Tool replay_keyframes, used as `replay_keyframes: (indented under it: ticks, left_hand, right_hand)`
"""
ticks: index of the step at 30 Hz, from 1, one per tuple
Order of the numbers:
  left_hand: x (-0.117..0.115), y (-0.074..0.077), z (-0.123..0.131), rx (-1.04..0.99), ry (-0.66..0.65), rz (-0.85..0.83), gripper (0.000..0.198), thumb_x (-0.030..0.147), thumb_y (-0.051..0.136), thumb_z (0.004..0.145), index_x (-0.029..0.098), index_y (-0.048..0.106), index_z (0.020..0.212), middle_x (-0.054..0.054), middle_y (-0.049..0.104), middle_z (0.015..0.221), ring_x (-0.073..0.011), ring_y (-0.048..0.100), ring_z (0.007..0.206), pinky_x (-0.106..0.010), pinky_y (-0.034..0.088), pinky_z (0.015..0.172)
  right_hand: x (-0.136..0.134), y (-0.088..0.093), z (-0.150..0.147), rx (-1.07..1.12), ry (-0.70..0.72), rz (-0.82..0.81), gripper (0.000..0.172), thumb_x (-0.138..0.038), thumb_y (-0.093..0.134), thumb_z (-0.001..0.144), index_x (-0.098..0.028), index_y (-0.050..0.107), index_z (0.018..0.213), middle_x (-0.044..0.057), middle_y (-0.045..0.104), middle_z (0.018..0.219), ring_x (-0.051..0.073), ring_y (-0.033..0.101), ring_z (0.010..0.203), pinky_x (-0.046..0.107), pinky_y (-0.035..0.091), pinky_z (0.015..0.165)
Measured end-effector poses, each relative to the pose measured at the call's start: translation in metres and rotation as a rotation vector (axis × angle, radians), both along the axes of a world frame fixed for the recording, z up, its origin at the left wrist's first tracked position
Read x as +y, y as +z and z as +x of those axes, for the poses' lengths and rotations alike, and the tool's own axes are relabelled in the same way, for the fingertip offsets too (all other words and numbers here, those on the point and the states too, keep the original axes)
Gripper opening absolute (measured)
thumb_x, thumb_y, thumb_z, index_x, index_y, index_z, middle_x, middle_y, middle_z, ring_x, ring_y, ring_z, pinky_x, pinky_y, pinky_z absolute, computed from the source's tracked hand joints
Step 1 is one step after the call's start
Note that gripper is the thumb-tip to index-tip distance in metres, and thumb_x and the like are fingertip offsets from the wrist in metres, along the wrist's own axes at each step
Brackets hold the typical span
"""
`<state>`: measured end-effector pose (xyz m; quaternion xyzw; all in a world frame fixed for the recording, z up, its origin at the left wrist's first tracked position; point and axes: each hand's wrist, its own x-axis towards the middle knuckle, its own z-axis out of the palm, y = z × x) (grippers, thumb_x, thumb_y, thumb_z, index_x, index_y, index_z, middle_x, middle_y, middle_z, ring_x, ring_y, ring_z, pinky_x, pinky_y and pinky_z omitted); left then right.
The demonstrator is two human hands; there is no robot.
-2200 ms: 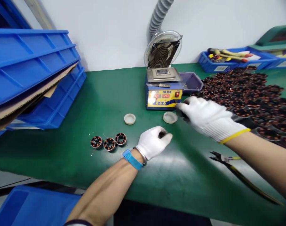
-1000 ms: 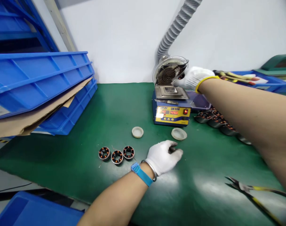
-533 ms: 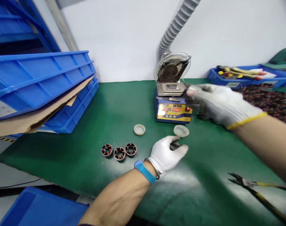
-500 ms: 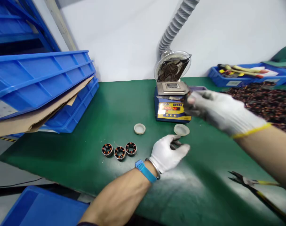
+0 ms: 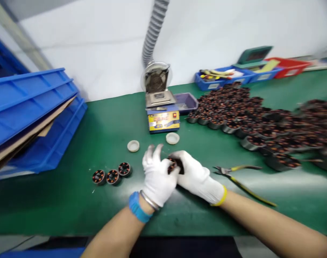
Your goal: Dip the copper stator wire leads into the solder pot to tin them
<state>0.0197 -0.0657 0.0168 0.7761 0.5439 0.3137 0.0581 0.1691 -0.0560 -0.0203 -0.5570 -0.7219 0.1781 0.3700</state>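
In front of me, both gloved hands meet at a motor stator (image 5: 172,166), a dark ring with orange-copper windings. My right hand (image 5: 192,175) is wrapped round its right side. My left hand (image 5: 158,175) pinches its left side, with a couple of fingers raised off it; blur and the gloves hide part of this grip. To the left, three more stators (image 5: 113,177) stand grouped on the green table (image 5: 99,118). Just beyond my hands lie two small pale round dishes, a left dish (image 5: 133,146) and a right dish (image 5: 172,138).
A solder pot (image 5: 163,120) with a grey duct hose (image 5: 155,32) stands at the back, a purple tray (image 5: 186,102) beside it. Many stators (image 5: 233,111) crowd the right. Yellow-handled cutters (image 5: 225,171) lie right of my hands. Blue crates (image 5: 31,96) stack at left.
My right hand has come down and left from beside the solder pot, bringing a stator to my left hand. The view has swung right, showing more of the heaped stators.
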Motion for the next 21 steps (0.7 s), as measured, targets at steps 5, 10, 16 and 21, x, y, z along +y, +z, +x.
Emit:
replay_keyframes:
  ticks: [5,10,16,21]
  left_hand:
    - [-0.008,0.007,-0.044,0.361,0.154,0.127,0.012,0.024,0.066,0.082,0.020,0.075,0.074,-0.015,0.056,0.144,-0.0463,0.039,0.139,-0.067,0.035,0.108]
    - [-0.015,0.013,-0.104,0.576,0.283,0.206,0.021,0.032,0.063,0.083,0.020,0.072,0.068,-0.016,0.066,0.128,-0.0482,0.049,0.130,-0.071,0.038,0.100]
    - [-0.030,0.025,-0.098,0.277,0.294,0.229,0.047,0.041,0.073,0.074,0.021,0.064,0.116,-0.018,0.053,0.145,-0.0450,0.045,0.137,-0.065,0.038,0.108]
    - [-0.025,0.027,-0.032,-0.561,0.063,-0.207,0.046,0.035,0.064,0.085,0.022,0.054,0.128,-0.014,0.060,0.137,-0.0246,0.069,0.105,-0.043,0.057,0.094]
  right_hand:
    - [-0.015,0.030,0.062,-0.344,-0.184,0.208,0.061,-0.045,0.065,0.077,-0.020,0.053,0.131,0.014,0.059,0.131,0.030,0.058,0.123,0.047,0.048,0.107]
    - [-0.039,0.050,0.144,-0.731,-0.772,0.032,0.055,-0.053,0.049,0.085,-0.018,0.056,0.126,0.019,0.064,0.110,0.036,0.062,0.101,0.050,0.052,0.087]
    - [-0.050,0.041,0.182,-0.841,-0.737,-0.104,0.058,-0.045,0.029,0.084,-0.036,0.049,0.137,0.012,0.068,0.090,0.039,0.064,0.092,0.060,0.044,0.092]
    - [-0.048,0.044,0.140,-0.554,-0.580,-0.022,0.052,-0.047,0.041,0.077,-0.042,0.059,0.125,0.009,0.071,0.097,0.041,0.064,0.101,0.062,0.049,0.088]
